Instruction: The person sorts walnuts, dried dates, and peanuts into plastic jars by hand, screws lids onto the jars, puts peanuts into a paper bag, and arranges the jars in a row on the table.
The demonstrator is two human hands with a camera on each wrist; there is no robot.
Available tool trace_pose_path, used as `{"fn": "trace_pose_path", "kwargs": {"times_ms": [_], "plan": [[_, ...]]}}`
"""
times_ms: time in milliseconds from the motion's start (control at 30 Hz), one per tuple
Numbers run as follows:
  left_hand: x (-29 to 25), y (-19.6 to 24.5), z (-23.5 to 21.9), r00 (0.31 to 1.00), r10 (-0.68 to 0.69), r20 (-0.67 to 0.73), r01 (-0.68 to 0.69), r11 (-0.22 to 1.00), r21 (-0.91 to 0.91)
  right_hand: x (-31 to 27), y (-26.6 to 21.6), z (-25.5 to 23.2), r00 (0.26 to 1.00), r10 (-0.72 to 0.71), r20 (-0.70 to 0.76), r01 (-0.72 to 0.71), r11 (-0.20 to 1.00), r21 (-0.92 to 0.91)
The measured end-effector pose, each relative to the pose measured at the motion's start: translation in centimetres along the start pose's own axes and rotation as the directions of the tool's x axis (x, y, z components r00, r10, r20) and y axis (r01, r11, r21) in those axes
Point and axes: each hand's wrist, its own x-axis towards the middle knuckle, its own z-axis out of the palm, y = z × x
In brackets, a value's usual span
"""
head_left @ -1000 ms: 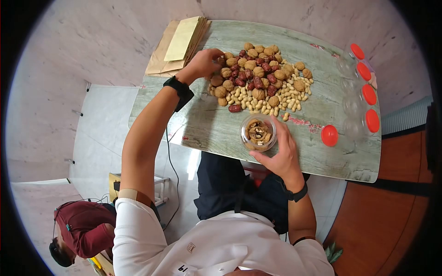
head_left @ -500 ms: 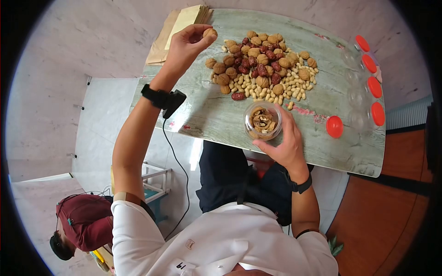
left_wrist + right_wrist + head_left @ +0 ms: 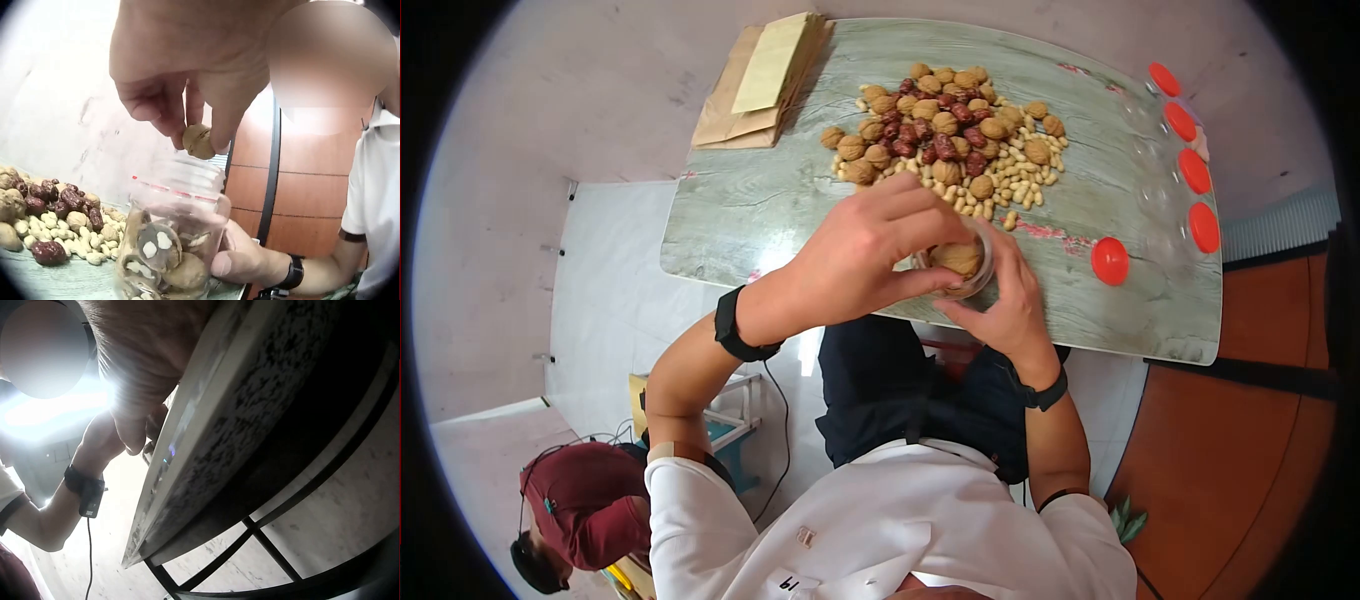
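My left hand (image 3: 865, 250) pinches a whole walnut (image 3: 199, 141) between thumb and fingertips, just above the mouth of a clear plastic jar (image 3: 169, 203). Cracked walnut shells (image 3: 185, 270) with pale bits in them fill much of the jar's lower part. With thumb and fingers around its side, my right hand (image 3: 1012, 315) holds the jar upright near the table's front edge. Beyond the hands lies a pile of walnuts (image 3: 945, 123), dark red dates (image 3: 944, 147) and unshelled peanuts (image 3: 1022, 185). The right wrist view mostly shows the table edge, with the jar largely hidden.
Brown paper bags (image 3: 730, 110) lie at the back left under a pale yellow sheet (image 3: 772, 65). Several clear jars with red lids (image 3: 1203, 228) line the right side, and a loose red lid (image 3: 1110, 261) is nearer. Another person (image 3: 585, 500) sits at lower left.
The left hand picked a walnut from the pile's left side, lifted it away, then brought it right and nearer to over the jar. The right hand keeps holding the jar in place.
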Motion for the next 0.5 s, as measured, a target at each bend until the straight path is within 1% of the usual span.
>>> {"fn": "trace_pose_path", "kwargs": {"times_ms": [67, 100, 167, 200, 233, 300, 367, 400, 433, 500], "plan": [[-0.2, -0.2, 0.2, 0.998, 0.033, 0.059, -0.038, 0.996, 0.087, 0.0, -0.2, 0.0, 1.0, 0.01, 0.002, -0.01, 1.0, 0.022], [-0.1, -0.6, 0.2, 0.997, 0.042, 0.064, -0.048, 0.995, 0.083, 0.1, -0.2, -0.1, 1.0, 0.014, -0.007, -0.013, 1.0, 0.017], [0.0, -1.6, -0.2, 0.999, -0.032, -0.044, 0.035, 0.997, 0.065, 0.1, -0.2, -0.1, 1.0, -0.005, 0.003, 0.005, 1.0, 0.023], [0.2, -2.6, -0.6, 0.995, -0.044, -0.087, 0.054, 0.993, 0.109, 0.0, -0.1, -0.1, 1.0, -0.007, -0.001, 0.007, 1.0, 0.022], [0.4, -2.9, -0.9, 0.969, -0.182, -0.168, 0.19, 0.981, 0.032, 0.0, -0.1, -0.1, 1.0, -0.008, -0.006, 0.008, 1.0, 0.023], [0.4, -5.9, -1.8, 0.912, -0.373, -0.171, 0.377, 0.926, -0.011, -0.1, -0.2, -0.1, 1.0, -0.004, -0.008, 0.004, 1.0, 0.026], [-0.1, -10.3, -2.0, 0.868, -0.448, -0.216, 0.444, 0.893, -0.067, -0.1, -0.1, -0.1, 1.0, -0.021, -0.012, 0.021, 0.999, 0.027], [-0.7, -12.8, -2.1, 0.845, -0.495, -0.202, 0.487, 0.869, -0.094, -0.1, -0.1, 0.0, 0.999, -0.033, -0.014, 0.033, 0.999, 0.028], [-1.1, -14.5, -2.3, 0.842, -0.498, -0.206, 0.493, 0.866, -0.081, -0.1, 0.0, 0.1, 0.999, -0.039, -0.016, 0.04, 0.998, 0.041], [-1.7, -17.3, -2.6, 0.777, -0.617, -0.127, 0.6, 0.786, -0.146, -0.1, 0.1, 0.0, 1.0, -0.018, 0.001, 0.018, 0.999, 0.041]]}}
